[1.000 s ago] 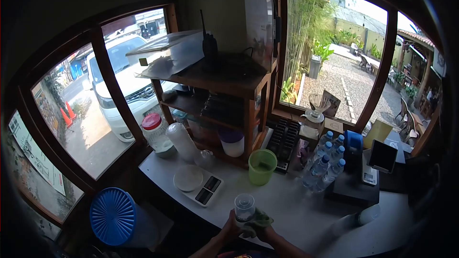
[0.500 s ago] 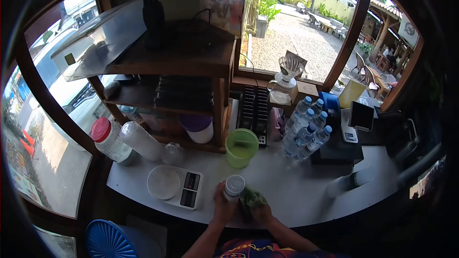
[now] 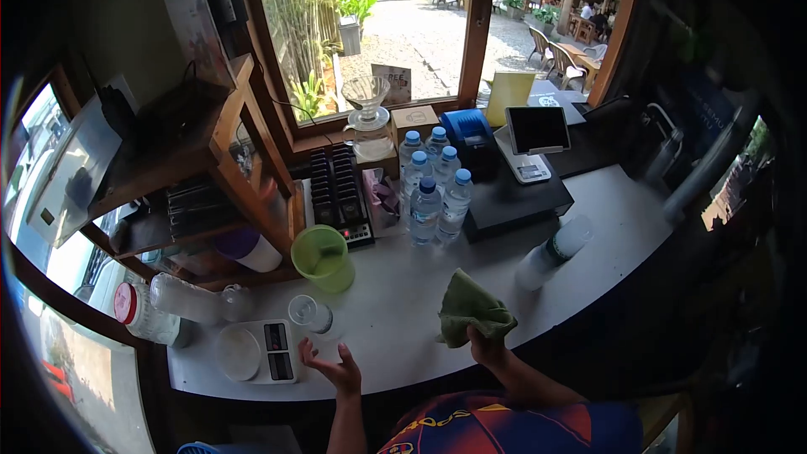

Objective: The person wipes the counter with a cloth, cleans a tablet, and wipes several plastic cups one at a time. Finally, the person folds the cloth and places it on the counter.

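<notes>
Held up over the white counter (image 3: 395, 328), a green cloth (image 3: 472, 307) hangs bunched in my right hand (image 3: 490, 348). My left hand (image 3: 334, 368) holds nothing, its fingers spread apart. Just beyond those fingertips stands a clear glass (image 3: 311, 314), apart from the hand. To the left of the hand lies a white kitchen scale (image 3: 281, 377) with a round plate. A green plastic container (image 3: 324, 259) stands behind the glass. Farther right, a clear bottle-like container with a dark green band (image 3: 553, 254) is nearest to the cloth.
Several water bottles (image 3: 426, 206) stand at the back beside a black box (image 3: 521, 206) carrying a tablet stand (image 3: 538, 130). A glass dripper (image 3: 367, 101) is by the window. At left are a red-lidded jar (image 3: 151, 315), clear cups (image 3: 189, 298) and a wooden shelf (image 3: 231, 168).
The glass was in my left hand; it now stands on the counter, let go. My right hand has moved right with the cloth. The view has turned to the right.
</notes>
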Tool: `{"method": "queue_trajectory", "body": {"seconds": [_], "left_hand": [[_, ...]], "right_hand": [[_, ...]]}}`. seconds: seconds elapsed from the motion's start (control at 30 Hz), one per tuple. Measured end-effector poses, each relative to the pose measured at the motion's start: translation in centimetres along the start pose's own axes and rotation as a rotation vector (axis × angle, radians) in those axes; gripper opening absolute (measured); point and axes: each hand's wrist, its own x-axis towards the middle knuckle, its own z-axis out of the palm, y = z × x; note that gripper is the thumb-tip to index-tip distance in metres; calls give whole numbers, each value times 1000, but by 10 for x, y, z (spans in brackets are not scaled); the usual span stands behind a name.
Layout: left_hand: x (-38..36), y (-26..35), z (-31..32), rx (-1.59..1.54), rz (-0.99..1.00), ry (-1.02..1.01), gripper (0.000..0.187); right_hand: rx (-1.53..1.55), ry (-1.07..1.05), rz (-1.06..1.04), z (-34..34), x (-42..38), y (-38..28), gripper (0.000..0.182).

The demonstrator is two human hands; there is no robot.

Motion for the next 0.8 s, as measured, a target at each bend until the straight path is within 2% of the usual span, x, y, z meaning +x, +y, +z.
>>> {"method": "queue_trajectory", "body": {"seconds": [0.07,0.1,0.13,0.2,0.27,0.33,0.4,0.47,0.5,0.53,0.6,0.63,0.67,0.73,0.8], "left_hand": [[-10,22,7,-33,218,1,51],[-17,40,15,-145,187,-86,47],[-22,63,26,-255,153,-173,43],[-30,112,59,-384,156,-284,36],[-41,164,104,-550,98,-391,39],[-43,223,148,-640,177,-532,52],[-38,283,185,-643,374,-619,76],[-36,335,214,-555,443,-658,97],[-36,354,227,-576,385,-721,108],[-40,365,244,-541,360,-686,108],[-35,389,253,-493,207,-839,99],[-33,402,254,-490,192,-796,87],[-28,409,258,-498,211,-806,85],[-20,416,260,-505,232,-823,80],[-8,432,252,-476,232,-775,79]], "right_hand": [[-205,79,-252,-42,25,-32,37],[-237,83,-264,-66,28,-38,38],[-530,93,-303,-89,-28,35,42],[-354,212,-352,-151,5,-1,43],[-342,304,-351,-203,13,3,44],[-324,386,-310,-245,21,11,45],[-304,439,-232,-279,30,24,46],[-299,419,-130,-298,35,41,46],[-315,378,-74,-304,35,50,47],[-337,314,-11,-308,35,57,47],[-341,177,89,-305,32,70,48],[-211,188,138,-299,31,75,44],[-78,196,186,-292,28,83,40],[-163,26,150,-291,12,110,35],[-159,29,185,-287,2,127,31]]}}
